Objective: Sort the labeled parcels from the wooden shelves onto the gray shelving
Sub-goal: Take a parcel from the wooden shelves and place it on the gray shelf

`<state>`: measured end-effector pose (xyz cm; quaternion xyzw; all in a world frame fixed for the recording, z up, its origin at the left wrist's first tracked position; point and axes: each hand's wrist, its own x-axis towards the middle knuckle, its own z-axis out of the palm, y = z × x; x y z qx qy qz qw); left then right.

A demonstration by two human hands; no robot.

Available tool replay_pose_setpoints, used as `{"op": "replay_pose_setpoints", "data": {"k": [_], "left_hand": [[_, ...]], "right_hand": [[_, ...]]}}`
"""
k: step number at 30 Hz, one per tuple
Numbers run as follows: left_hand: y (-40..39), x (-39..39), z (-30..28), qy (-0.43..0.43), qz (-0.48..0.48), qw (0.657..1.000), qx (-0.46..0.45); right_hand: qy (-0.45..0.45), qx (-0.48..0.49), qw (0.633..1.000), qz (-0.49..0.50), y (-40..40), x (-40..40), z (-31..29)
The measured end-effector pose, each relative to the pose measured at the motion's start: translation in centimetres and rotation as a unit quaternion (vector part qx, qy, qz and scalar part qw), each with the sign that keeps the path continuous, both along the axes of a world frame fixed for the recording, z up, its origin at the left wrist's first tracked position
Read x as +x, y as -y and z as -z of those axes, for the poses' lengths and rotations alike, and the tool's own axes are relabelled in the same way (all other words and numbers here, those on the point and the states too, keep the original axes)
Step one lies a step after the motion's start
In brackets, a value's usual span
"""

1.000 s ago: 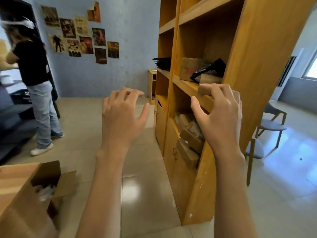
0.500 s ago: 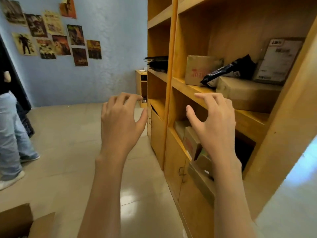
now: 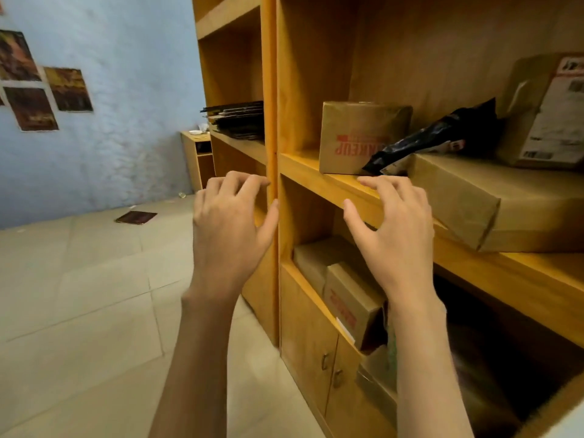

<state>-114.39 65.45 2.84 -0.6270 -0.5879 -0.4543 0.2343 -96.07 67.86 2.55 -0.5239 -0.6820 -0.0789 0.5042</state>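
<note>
Was looking at big wooden shelves (image 3: 347, 184) filling the right side, cupboard doors at the bottom. Had a blue wall (image 3: 126, 90) off to the left with posters (image 3: 68, 89) stuck on it, plus pale floor tiles (image 3: 79, 311) with a dark flat thing (image 3: 136, 217) lying on them near the wall. Middle shelf carried the parcels: a long brown-paper parcel (image 3: 505, 200) lying flat toward the right, a labeled box (image 3: 550, 112) standing behind it against the back panel, an upright carton with red print (image 3: 357, 137) further left, and a black plastic bag parcel (image 3: 442, 137) slumped between the carton and the labeled box, resting on the long parcel. Lower shelf held more small brown boxes (image 3: 350, 298), one with red print too. Had a stack of dark flat sheets (image 3: 237, 118) in the next bay over. Left hand (image 3: 230, 229) raised in front of the shelf upright, fingers loosely curled and spread, gripping nothing. Right hand (image 3: 395, 235) same deal, fingers half-bent and apart, empty, hanging just in front of the middle shelf's edge below the red-print carton, not touching any parcel.
</note>
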Motion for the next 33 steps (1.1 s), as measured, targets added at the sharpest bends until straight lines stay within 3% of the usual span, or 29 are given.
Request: {"op": "replay_pose_setpoints", "data": {"k": [17, 24, 33], "left_hand": [[-27.9, -3.5, -2.6, 0.003, 0.078, 0.997, 0.018], [-37.5, -2.0, -3.6, 0.014, 0.181, 0.983, 0.013], [-46.0, -1.4, -4.5, 0.057, 0.331, 0.942, -0.006]], "right_hand": [[-0.006, 0.015, 0.998, 0.069, -24.8, -4.0, -2.9], [-0.008, 0.029, 0.985, 0.168, -30.2, -3.7, -3.1], [-0.094, 0.029, 0.959, 0.267, -34.9, -3.6, -3.5]]}}
